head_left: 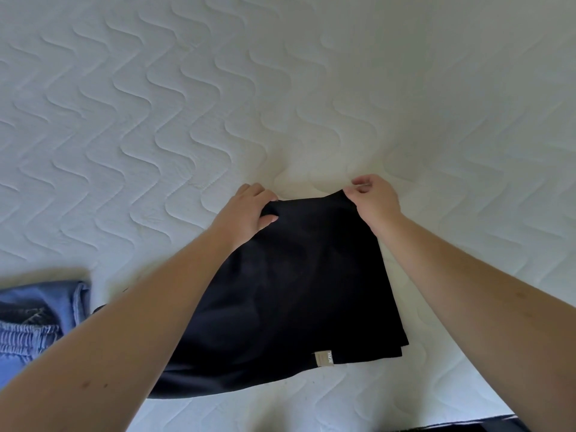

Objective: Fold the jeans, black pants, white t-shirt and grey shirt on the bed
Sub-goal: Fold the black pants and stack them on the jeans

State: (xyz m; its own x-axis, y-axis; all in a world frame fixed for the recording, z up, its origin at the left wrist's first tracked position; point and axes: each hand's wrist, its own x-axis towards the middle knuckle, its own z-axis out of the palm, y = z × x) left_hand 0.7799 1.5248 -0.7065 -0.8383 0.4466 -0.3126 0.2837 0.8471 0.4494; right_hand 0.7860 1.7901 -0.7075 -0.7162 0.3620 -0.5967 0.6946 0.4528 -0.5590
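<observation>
While folded over, black pants (280,291): lying dark and flat near the front edge of the bed (156,104), far edge lifted slightly between both hands, small pale label (323,358) showing at the near hem.

Left hand (249,210): gripping the far left corner of the pants, fingers curled over the edge, thumb pressed on top of the cloth.

Right hand (374,198): pinching the far right corner between thumb and fingertips, remaining fingers loosely bent above it.

Step in hand: judged to be setting or pulling the far edge to finish a fold of the pants; cannot tell whether the edge is going down or coming back toward the body.

Doing it well: keeping both corners level and equally taut so the edge stays straight; lining layers up at the sides, since the right side shows lower layers peeking out near the label; lowering the cloth without dragging, then smoothing from the middle outward to press out trapped air and creases.

Risk: uneven pull likely twisting the stack and skewing the hem.

Jeans (37,319): blue denim bundle at the left edge of view, beside the left forearm, apart from the pants, seemingly already folded.

White t-shirt and grey shirt: not in view.

Bed surface: white quilted cover with wavy stitching, stretching away behind the hands.
</observation>
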